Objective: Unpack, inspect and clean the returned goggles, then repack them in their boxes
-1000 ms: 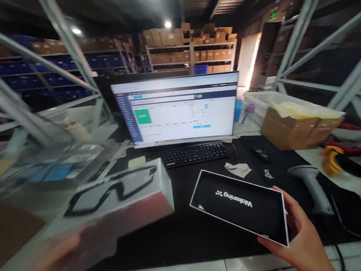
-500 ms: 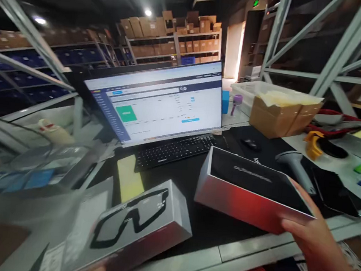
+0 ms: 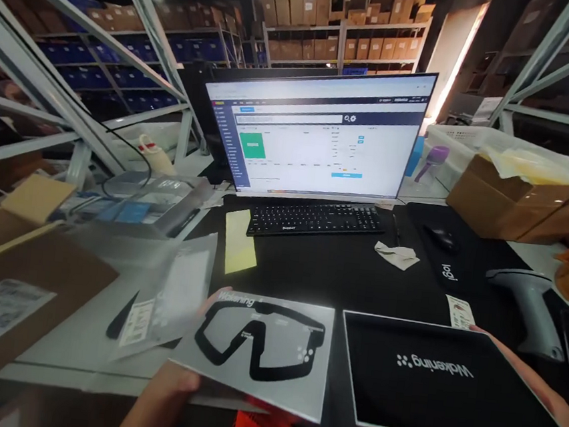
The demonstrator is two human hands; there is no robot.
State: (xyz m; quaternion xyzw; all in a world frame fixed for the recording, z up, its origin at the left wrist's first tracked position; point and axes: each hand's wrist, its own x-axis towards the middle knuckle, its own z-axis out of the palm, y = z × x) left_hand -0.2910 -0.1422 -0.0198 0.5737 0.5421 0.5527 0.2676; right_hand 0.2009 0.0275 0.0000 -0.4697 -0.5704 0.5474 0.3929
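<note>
Nearest, well in front of the keyboard [image 3: 314, 218], the left hand [image 3: 166, 397] grips the grey goggle-printed box [image 3: 271, 353] by its near left corner. Just to its right, the right hand [image 3: 553, 400] clasps the right edge of the black box [image 3: 439, 383]. The hands are apart, and the boxes lie side by side. Left of the keyboard lies a yellow slip [image 3: 239, 241]; directly behind the keyboard stands the lit monitor [image 3: 317, 133].

We see a silver-grey box [image 3: 261, 349] printed with black goggles at lower centre, a black white-edged box [image 3: 444, 383] with white lettering beside it, and a pale yellow slip [image 3: 239, 249] on the black mat [image 3: 329, 271].
</note>
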